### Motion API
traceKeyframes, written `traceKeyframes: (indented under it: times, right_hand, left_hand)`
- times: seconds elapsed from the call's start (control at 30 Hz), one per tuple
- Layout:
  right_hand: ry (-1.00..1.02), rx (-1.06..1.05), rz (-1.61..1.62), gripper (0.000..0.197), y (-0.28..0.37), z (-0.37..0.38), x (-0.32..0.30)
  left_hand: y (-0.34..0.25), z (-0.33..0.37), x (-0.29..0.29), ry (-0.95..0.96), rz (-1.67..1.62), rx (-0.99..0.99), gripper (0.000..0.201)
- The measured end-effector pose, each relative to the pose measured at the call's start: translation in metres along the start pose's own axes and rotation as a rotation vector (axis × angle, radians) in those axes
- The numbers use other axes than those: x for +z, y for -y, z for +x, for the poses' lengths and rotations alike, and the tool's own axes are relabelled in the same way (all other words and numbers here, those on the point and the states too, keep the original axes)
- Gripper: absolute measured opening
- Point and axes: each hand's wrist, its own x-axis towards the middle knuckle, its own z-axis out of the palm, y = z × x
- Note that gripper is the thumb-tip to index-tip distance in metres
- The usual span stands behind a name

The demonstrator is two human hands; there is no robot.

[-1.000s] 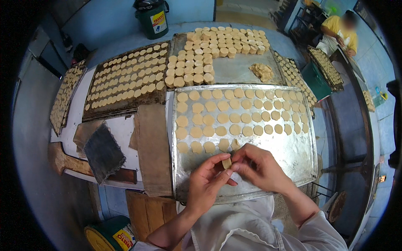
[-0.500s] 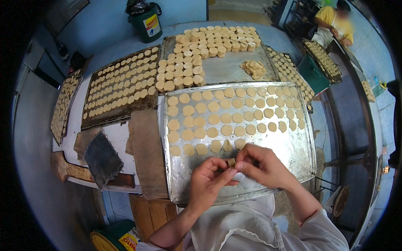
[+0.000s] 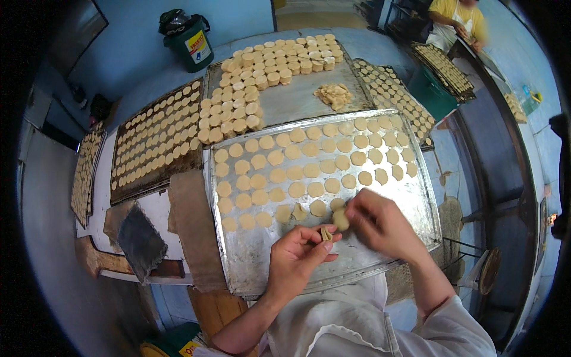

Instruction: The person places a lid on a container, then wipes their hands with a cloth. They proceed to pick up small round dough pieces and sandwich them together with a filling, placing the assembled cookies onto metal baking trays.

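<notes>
My left hand (image 3: 302,250) pinches a small stack of thin dough rounds (image 3: 326,234) between thumb and fingers, over the near part of a metal baking tray (image 3: 279,253). Just beyond it and to the right is my right hand (image 3: 377,223), blurred by motion, with a pale dough round (image 3: 341,220) at its fingertips. Flat dough rounds (image 3: 296,190) lie in rows across the tray's far and middle parts. One round (image 3: 299,211) in the nearest row is partly folded up.
Behind the tray, stacked dough rounds (image 3: 238,110) and a heap of dough scraps (image 3: 333,96) sit on another metal sheet. Filled trays (image 3: 156,128) stand left. A dark cloth (image 3: 141,243) lies front left. A person (image 3: 455,24) works at the far right.
My right hand has parted from my left, moving forward and right with a dough round at its fingertips. My left hand still holds the stack. The view has shifted, so the scene sits further left.
</notes>
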Motion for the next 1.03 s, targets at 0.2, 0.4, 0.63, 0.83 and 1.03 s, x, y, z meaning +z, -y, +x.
traceKeyframes:
  times: [0.2, 0.4, 0.63, 0.83, 1.03]
  right_hand:
    - [0.09, 0.037, 0.155, 0.021, -0.003, -0.012, -0.005]
    - [-0.198, -0.002, -0.337, 0.019, -0.03, -0.006, -0.022]
    - [-0.023, 0.068, 0.15, 0.019, -0.022, -0.025, -0.031]
    - [-0.152, 0.109, -0.269, 0.017, -0.035, -0.029, -0.053]
    - [-0.108, 0.163, 0.013, 0.019, -0.034, -0.039, -0.056]
  left_hand:
    - [-0.002, 0.007, 0.015, 0.039, -0.022, -0.051, 0.004]
    - [-0.001, 0.013, 0.029, 0.088, -0.002, -0.035, 0.006]
    - [0.013, 0.025, 0.047, 0.122, -0.036, 0.047, 0.009]
    - [0.013, 0.032, 0.054, 0.145, 0.201, 0.017, 0.017]
    - [0.01, 0.029, 0.063, 0.217, 0.216, 0.043, 0.027]
